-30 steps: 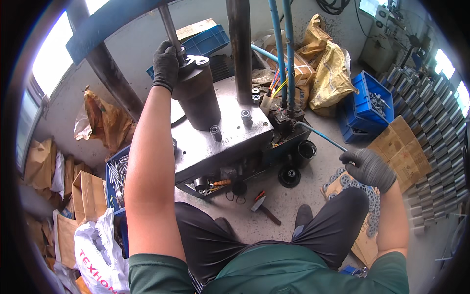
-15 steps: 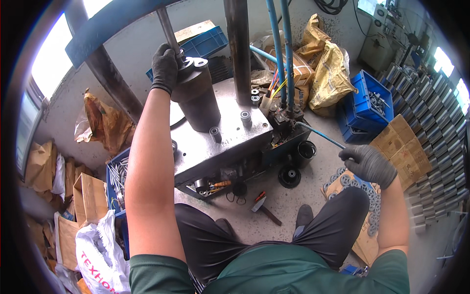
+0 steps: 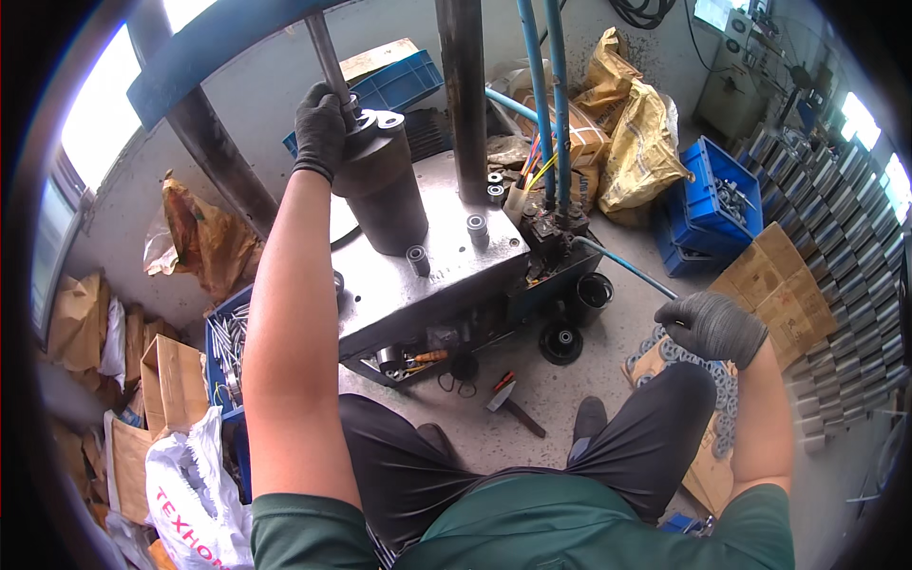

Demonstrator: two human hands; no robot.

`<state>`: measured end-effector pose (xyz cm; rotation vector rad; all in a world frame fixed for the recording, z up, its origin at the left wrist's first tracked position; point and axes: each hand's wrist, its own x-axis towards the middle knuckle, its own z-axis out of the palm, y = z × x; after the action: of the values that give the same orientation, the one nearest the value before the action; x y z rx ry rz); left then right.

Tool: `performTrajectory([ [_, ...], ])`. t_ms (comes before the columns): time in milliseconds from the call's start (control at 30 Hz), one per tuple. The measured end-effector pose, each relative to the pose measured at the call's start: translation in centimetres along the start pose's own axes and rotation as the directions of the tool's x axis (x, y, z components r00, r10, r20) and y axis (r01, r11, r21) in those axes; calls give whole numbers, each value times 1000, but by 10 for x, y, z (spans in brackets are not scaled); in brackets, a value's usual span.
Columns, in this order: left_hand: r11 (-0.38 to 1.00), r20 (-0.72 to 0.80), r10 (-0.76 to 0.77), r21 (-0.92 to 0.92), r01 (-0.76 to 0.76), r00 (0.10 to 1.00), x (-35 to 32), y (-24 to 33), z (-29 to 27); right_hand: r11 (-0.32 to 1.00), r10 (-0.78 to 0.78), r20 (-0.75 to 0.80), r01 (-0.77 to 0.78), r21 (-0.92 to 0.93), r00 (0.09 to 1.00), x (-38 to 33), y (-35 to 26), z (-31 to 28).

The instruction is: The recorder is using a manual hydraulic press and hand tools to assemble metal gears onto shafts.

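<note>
Dark cylinder (image 3: 388, 199) beside left hand (image 3: 320, 131), perhaps touching, blue lever (image 3: 627, 269) in right hand (image 3: 714, 328)

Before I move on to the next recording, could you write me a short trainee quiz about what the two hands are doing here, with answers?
1. Open question: which hand grips the blue lever?
2. True or false: the left hand is near the top of the dark cylinder, beside the metal rod.
3. Fill in the blank: the dark cylinder stands on the ____.

Key:
1. The right hand, in a dark glove, at the lever's near end.
2. True; exactly what its fingers press or hold there is hidden.
3. Metal platform.
</note>
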<state>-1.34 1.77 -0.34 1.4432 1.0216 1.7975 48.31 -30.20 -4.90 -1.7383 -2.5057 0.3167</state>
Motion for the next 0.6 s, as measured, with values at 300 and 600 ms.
performTrajectory([
  [300,779,222,424,405,-479,878,38,-33,-41,989,-49,-360,97,115,932,4,-6,3],
  [600,983,147,-70,-160,93,987,29,-53,-27,971,-163,-819,-56,-231,550,63,18,-39],
])
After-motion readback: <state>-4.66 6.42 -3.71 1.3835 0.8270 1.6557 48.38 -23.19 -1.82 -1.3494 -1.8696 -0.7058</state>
